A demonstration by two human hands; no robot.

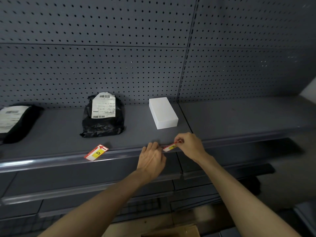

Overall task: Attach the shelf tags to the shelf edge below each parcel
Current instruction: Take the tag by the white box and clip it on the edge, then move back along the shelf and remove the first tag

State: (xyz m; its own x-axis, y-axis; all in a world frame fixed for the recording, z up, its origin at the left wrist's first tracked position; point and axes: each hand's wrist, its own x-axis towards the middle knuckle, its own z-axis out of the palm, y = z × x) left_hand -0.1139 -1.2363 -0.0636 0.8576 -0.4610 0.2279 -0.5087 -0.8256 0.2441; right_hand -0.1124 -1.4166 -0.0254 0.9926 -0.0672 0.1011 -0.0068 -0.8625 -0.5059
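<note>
A red-and-white shelf tag marked E [169,147] is at the grey shelf edge [51,162], below the white box [163,112]. My right hand [189,144] pinches its right end. My left hand [151,159] pinches its left end with the fingers against the edge strip. A second tag marked D [96,152] lies loose on the shelf near the edge, in front of the black bag parcel with a white label [103,116]. Another black parcel [14,121] lies at the far left, partly out of frame.
A grey pegboard back wall [119,57] rises behind the shelf. The shelf section to the right [239,115] holds nothing. Lower shelves [85,190] step out below, and a cardboard box corner [172,232] shows at the bottom.
</note>
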